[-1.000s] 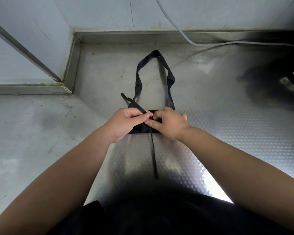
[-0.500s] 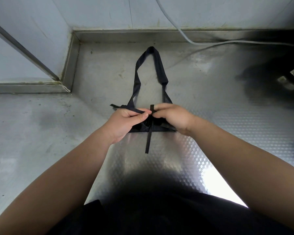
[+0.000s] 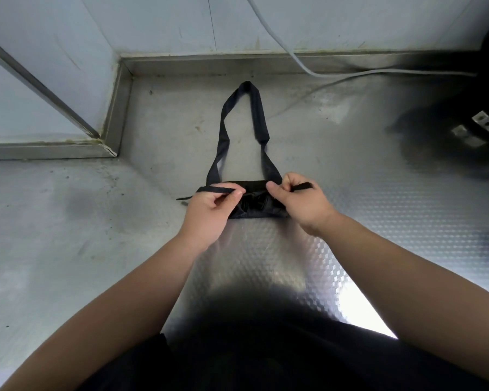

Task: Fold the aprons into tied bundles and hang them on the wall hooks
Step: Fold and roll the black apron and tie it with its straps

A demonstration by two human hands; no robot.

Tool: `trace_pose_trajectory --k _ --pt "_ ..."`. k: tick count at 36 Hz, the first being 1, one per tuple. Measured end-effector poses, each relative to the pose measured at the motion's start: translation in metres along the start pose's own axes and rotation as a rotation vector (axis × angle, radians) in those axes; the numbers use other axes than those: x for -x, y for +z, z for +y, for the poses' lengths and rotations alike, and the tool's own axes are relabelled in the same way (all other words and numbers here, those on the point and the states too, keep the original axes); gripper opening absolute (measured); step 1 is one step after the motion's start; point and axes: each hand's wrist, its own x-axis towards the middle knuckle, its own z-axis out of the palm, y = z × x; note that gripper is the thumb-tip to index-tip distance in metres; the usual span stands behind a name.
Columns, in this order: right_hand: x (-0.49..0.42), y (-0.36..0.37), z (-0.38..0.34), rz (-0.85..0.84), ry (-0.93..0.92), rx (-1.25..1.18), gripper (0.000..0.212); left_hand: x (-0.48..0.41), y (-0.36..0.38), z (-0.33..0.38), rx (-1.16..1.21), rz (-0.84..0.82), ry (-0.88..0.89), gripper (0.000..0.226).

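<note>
Apron [image 3: 254, 206], folded black bundle, centre of worktop [image 3: 393, 235], neck loop [image 3: 259, 117] toward back edge. Tie ends [image 3: 218, 189] pinched in fingers [image 3: 233, 195] of left hand [image 3: 206, 213] and right hand [image 3: 302, 204]. Likely soft, light; best held by ties.

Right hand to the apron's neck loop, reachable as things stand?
Probably yes. The neck loop lies flat on the steel counter just beyond the folded apron, with nothing over it. But the right hand is pinching a tie strap, so it would have to let go first.
</note>
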Motion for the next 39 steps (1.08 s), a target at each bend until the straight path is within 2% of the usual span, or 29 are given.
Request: trace_pose_trajectory --k 3,10,16,19,23,28,36,39 --pt "0.002 -0.003 0.000 -0.030 -0.042 0.089 0.046 0.002 0.003 0.002 -0.062 0.018 0.033 0.021" --pt "0.011 -0.003 0.007 0.056 -0.255 0.541 0.048 0.006 0.007 -0.001 -0.140 0.146 -0.008 0.027" --pt "0.010 -0.009 0.007 0.066 -0.181 0.754 0.044 0.001 -0.003 -0.001 -0.258 0.113 -0.105 0.017" --pt "0.009 -0.007 0.003 0.102 -0.116 0.758 0.042 -0.002 -0.004 0.002 -0.222 0.135 -0.180 0.017" --pt "0.007 -0.008 0.005 0.189 -0.010 0.610 0.039 -0.002 -0.004 0.003 -0.063 0.031 -0.290 0.021" --pt "0.006 -0.010 0.004 0.209 0.016 0.569 0.038 -0.001 -0.003 0.008 0.061 -0.033 -0.303 0.023" --pt "0.005 -0.012 0.006 0.244 0.032 0.604 0.036 0.005 0.000 -0.002 -0.227 0.280 -0.231 0.017" --pt "0.003 -0.014 0.010 0.277 0.078 0.481 0.030 0.007 -0.001 -0.011 -0.217 0.348 -0.281 0.016"
